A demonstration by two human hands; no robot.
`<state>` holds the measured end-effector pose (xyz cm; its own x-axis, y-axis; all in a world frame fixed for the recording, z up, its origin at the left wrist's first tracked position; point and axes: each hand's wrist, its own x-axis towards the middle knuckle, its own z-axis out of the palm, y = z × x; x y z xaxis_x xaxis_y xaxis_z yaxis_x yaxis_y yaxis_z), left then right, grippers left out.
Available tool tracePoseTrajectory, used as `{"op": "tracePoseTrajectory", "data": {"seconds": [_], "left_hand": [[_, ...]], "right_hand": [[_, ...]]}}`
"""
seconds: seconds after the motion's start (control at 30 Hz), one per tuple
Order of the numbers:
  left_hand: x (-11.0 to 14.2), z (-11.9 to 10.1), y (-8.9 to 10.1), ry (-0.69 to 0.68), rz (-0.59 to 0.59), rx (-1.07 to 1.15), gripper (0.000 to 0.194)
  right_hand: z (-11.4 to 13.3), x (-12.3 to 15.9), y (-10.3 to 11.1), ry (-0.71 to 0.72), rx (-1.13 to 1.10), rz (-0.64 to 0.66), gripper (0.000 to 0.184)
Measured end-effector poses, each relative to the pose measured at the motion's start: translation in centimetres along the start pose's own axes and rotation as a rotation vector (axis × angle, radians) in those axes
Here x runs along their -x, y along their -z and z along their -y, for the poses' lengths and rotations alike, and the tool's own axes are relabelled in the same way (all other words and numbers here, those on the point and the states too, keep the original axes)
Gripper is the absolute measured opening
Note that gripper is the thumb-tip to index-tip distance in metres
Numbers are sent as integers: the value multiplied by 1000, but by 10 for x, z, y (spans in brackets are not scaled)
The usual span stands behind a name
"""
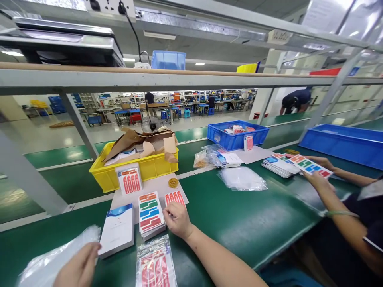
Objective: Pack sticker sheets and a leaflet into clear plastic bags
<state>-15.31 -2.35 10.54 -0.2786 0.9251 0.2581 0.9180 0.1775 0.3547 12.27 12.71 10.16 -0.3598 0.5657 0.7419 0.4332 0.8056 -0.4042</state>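
Bench, green surface [221, 223]. Left hand [78, 265] low at the near left, thumb and fingers drawn close together over the edge of a spread of clear plastic bags [58, 261]; cannot tell whether a bag is pinched. Its fingertips come up beside the lower corner of a white booklet stack [117, 230], blue band across the top.

Right hand [178, 220] farther in, fingers curled loosely, fingertips at the right edge of a pile of coloured sticker sheets [150, 213] — orange, green, blue, red rows. Whether it grips anything, cannot tell. Red-label sheets [176, 197] lie just beyond, partly behind the knuckles.

Nearest the body: a clear bag with red labels inside [156, 265], flat, below the pile. Beyond: a rubber-band coil [172, 183] on a pale board [158, 184], and a yellow bin [155, 165] with brown paper in it.

To the right, a co-worker's hands [321, 185] hold a multicoloured sheet [311, 165] — tilted, above the bench.
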Motion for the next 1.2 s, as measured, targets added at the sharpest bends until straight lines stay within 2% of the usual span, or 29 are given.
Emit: {"op": "tracePoseTrajectory", "data": {"seconds": [0.03,0.1,0.2,0.37,0.5,0.7,0.83,0.97,1.1,1.2], "left_hand": [[-5,11,13,91,-16,-46,28],[-12,25,36,234,40,-147,32],[-20,37,51,373,135,-218,36],[-30,69,34,536,264,-220,28],[-31,82,24,528,338,-187,23],[-30,86,27,521,433,-147,31],[-30,82,29,523,403,-143,31],[-28,67,39,483,305,-121,26],[-21,33,47,355,192,-53,24],[-14,-4,43,224,166,20,23]], "right_hand": [[1,0,0,-1,-15,11,20],[3,0,2,0,-67,40,21],[3,-2,2,-5,-165,81,18],[-2,-8,-5,8,-253,109,11],[-1,-7,-8,15,-155,96,12],[-3,-6,-9,23,-129,108,15],[-4,-6,-10,28,-151,114,15],[-6,-4,-10,11,-180,122,13],[0,-5,-10,-13,-276,170,12],[19,-6,-12,-68,-425,306,16]]}}
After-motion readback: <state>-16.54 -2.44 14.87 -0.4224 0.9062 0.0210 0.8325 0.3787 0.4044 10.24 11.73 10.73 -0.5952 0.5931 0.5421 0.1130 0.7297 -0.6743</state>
